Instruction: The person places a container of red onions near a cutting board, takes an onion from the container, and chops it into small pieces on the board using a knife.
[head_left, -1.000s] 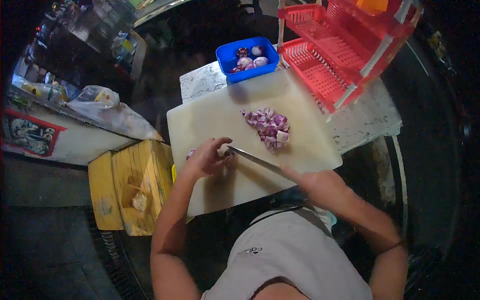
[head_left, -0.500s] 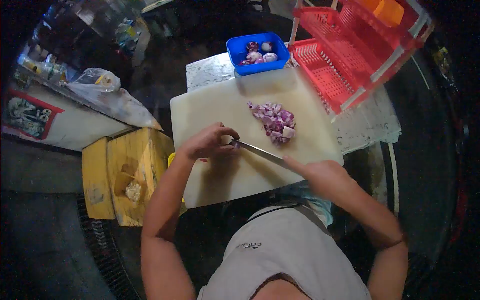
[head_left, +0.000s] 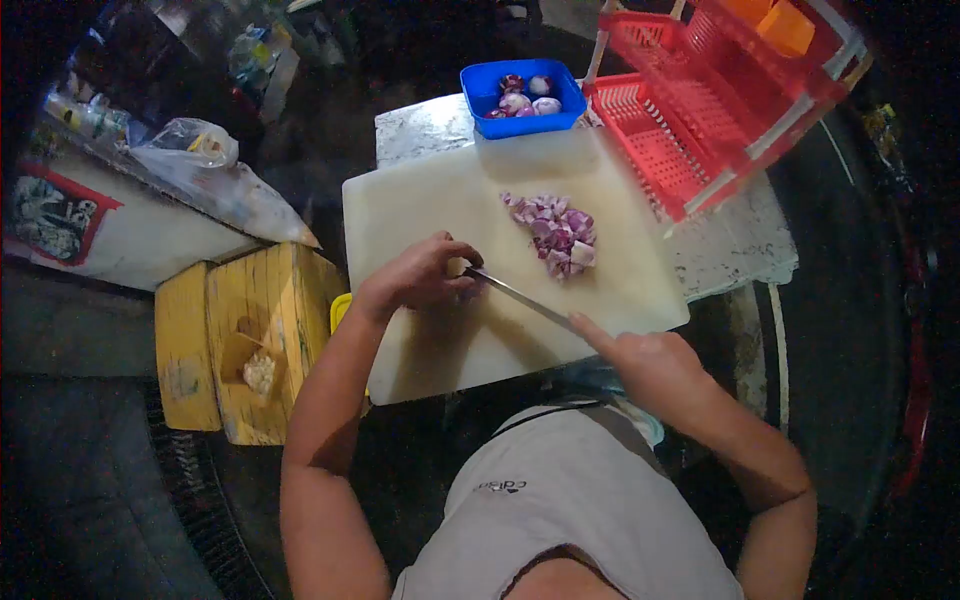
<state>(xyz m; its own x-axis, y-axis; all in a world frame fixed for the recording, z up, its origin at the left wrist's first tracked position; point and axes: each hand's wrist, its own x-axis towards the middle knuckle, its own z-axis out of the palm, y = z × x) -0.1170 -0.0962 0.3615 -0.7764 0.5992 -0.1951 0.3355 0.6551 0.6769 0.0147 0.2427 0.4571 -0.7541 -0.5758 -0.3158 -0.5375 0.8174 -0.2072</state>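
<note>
A white cutting board (head_left: 420,210) lies in front of me. My left hand (head_left: 425,272) is curled over an onion piece (head_left: 470,291) on its left half, the piece mostly hidden under the fingers. My right hand (head_left: 645,360) grips a knife (head_left: 528,301) by its handle, with the blade pointing left and its tip at the fingers of my left hand. Chopped purple onion (head_left: 556,235) forms a pile on the right half of the board. Beyond the board's far edge, a blue container (head_left: 525,127) holds several onions.
A red basket rack (head_left: 660,140) stands at the back right on a worn white table (head_left: 740,240). At the left are a yellow wooden box (head_left: 250,420), a small open container with pale pieces (head_left: 259,372), and a plastic bag (head_left: 195,148) on a white surface.
The view has shifted a little. My left hand has drawn its fingers in around the onion piece, and the red piece beside it no longer shows. The knife stays at the fingertips.
</note>
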